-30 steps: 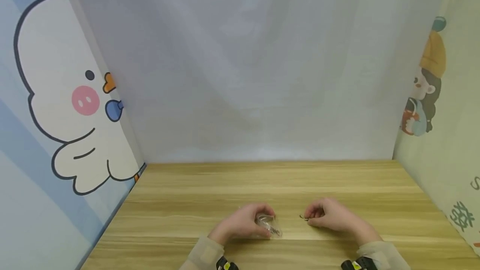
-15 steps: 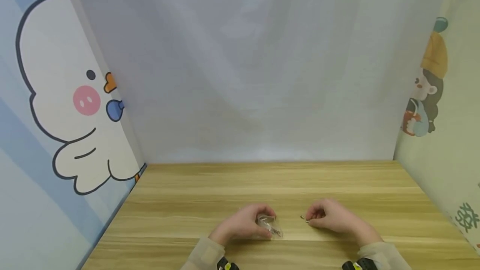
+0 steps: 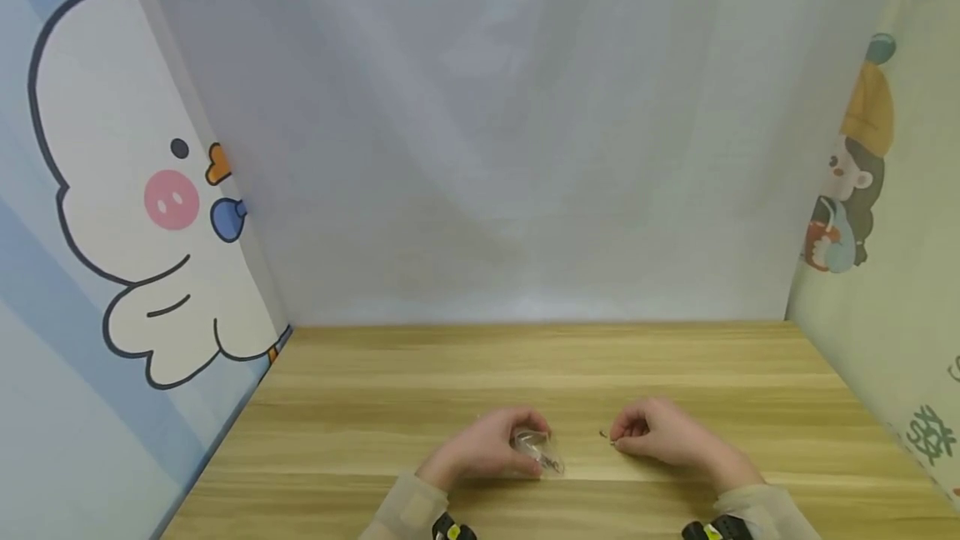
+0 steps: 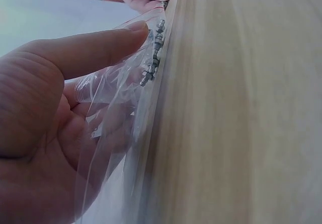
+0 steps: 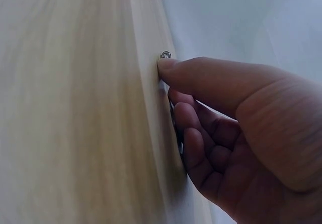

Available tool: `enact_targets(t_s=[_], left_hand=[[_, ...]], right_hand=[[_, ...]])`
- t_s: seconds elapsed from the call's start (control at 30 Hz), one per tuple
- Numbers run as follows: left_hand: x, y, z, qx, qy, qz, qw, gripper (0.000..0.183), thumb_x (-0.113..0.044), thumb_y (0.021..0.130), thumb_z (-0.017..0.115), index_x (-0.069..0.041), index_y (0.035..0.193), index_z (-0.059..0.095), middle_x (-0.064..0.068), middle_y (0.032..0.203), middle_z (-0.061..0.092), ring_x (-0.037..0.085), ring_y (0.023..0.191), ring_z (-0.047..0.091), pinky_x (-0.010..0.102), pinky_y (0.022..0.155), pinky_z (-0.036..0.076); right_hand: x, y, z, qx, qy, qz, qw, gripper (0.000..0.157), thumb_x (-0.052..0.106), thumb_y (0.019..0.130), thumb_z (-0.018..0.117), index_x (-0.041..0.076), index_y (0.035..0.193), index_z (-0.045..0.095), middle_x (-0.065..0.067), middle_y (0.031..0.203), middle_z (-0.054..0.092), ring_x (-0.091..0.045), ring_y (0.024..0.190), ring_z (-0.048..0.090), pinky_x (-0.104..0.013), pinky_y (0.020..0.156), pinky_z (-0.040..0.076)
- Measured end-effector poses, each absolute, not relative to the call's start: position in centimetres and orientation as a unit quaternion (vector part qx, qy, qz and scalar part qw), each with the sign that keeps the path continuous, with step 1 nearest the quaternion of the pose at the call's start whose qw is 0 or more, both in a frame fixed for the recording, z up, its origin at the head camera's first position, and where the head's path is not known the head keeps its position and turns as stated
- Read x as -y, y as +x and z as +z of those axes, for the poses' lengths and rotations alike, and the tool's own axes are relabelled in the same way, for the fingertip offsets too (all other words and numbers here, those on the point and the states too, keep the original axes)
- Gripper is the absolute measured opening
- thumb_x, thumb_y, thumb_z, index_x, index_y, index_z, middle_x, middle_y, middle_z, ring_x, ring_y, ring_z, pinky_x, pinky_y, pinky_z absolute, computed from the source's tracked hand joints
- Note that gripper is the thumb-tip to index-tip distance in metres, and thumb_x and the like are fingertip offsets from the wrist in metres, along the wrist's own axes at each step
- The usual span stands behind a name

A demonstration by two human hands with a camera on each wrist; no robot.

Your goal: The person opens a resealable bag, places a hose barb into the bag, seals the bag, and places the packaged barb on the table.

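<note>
In the head view my left hand [image 3: 487, 444] holds a clear zip bag [image 3: 534, 442] against the wooden table, fingers curved around its far side and thumb along the near side. Small dark silvery metal pieces [image 4: 155, 53], knobbed and linked or lying in a row, show through the plastic near the thumb tip in the left wrist view. To the right, my right hand [image 3: 667, 434] pinches a tiny metal piece [image 5: 165, 55] between thumb and forefinger, low at the tabletop. One end of it pokes out past the fingertips; the rest is hidden, so its exact kind is unclear.
The wood-grain table [image 3: 375, 373] reaches back to a pale grey curtain [image 3: 525, 148]. A left panel with a cartoon duck [image 3: 97, 148] and a right panel with a cartoon figure [image 3: 847, 190] enclose the sides. Wrist straps sit on both forearms.
Both hands stay almost in place. The small metal piece at the right fingertips has shifted very slightly in angle; the bag has not visibly moved.
</note>
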State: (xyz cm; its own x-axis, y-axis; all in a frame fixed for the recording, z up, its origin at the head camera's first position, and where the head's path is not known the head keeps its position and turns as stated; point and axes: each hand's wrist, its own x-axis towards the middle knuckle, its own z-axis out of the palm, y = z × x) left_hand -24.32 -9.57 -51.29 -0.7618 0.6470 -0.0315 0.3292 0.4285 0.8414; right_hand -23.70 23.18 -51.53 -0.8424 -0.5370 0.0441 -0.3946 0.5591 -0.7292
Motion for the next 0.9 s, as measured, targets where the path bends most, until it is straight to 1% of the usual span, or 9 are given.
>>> enact_targets(t_s=[0.23, 0.4, 0.5, 0.63, 0.73, 0.9], left_hand=[[9.54, -24.64, -51.44, -0.826, 0.302, 0.444, 0.173, 0.048, -0.008, 0.079, 0.092, -0.016, 0.122, 0.071, -0.008, 0.120, 0.070, 0.006, 0.098, 0.063, 0.026, 0.087, 0.053], [9.64, -24.59, -51.47, -0.829, 0.300, 0.438, 0.172, 0.047, -0.010, 0.080, 0.092, -0.017, 0.121, 0.072, -0.009, 0.121, 0.070, 0.006, 0.100, 0.063, 0.026, 0.088, 0.052], [9.77, -24.68, -51.47, -0.832, 0.301, 0.435, 0.167, 0.047, -0.011, 0.080, 0.092, -0.018, 0.121, 0.072, -0.009, 0.122, 0.070, 0.007, 0.103, 0.063, 0.027, 0.091, 0.051], [9.93, -24.69, -51.70, -0.833, 0.298, 0.434, 0.171, 0.046, -0.012, 0.080, 0.092, -0.019, 0.121, 0.072, -0.011, 0.122, 0.070, 0.007, 0.107, 0.062, 0.027, 0.094, 0.050], [9.93, -24.73, -51.90, -0.832, 0.297, 0.435, 0.174, 0.046, -0.013, 0.081, 0.092, -0.020, 0.121, 0.071, -0.013, 0.123, 0.069, 0.007, 0.109, 0.062, 0.027, 0.096, 0.050], [9.90, -25.01, -51.97, -0.831, 0.302, 0.434, 0.170, 0.046, -0.013, 0.081, 0.092, -0.019, 0.122, 0.071, -0.012, 0.124, 0.070, 0.006, 0.110, 0.062, 0.027, 0.097, 0.049]], right_hand=[[-23.21, -23.92, -51.48, -0.880, -0.266, -0.383, 0.091, 0.002, 0.014, 0.096, 0.080, 0.013, 0.095, 0.078, 0.009, 0.084, 0.070, -0.005, 0.076, 0.062, -0.027, 0.069, 0.053], [-23.14, -23.96, -51.53, -0.879, -0.267, -0.383, 0.095, 0.005, 0.015, 0.096, 0.080, 0.011, 0.097, 0.079, 0.009, 0.085, 0.070, -0.005, 0.077, 0.062, -0.027, 0.069, 0.053], [-23.04, -24.11, -51.59, -0.877, -0.268, -0.387, 0.095, 0.001, 0.014, 0.096, 0.080, 0.013, 0.097, 0.079, 0.009, 0.085, 0.069, -0.006, 0.076, 0.061, -0.027, 0.069, 0.053], [-23.04, -24.17, -51.87, -0.870, -0.274, -0.397, 0.103, 0.007, 0.011, 0.096, 0.079, 0.017, 0.096, 0.078, 0.008, 0.084, 0.069, -0.007, 0.075, 0.061, -0.027, 0.068, 0.053], [-23.22, -24.25, -52.14, -0.866, -0.275, -0.403, 0.112, 0.007, 0.010, 0.096, 0.078, 0.017, 0.097, 0.078, 0.008, 0.086, 0.070, -0.007, 0.076, 0.062, -0.028, 0.069, 0.053], [-23.45, -24.62, -52.28, -0.871, -0.264, -0.398, 0.117, 0.006, 0.013, 0.098, 0.078, 0.019, 0.098, 0.078, 0.008, 0.087, 0.071, -0.008, 0.077, 0.063, -0.028, 0.070, 0.053]])
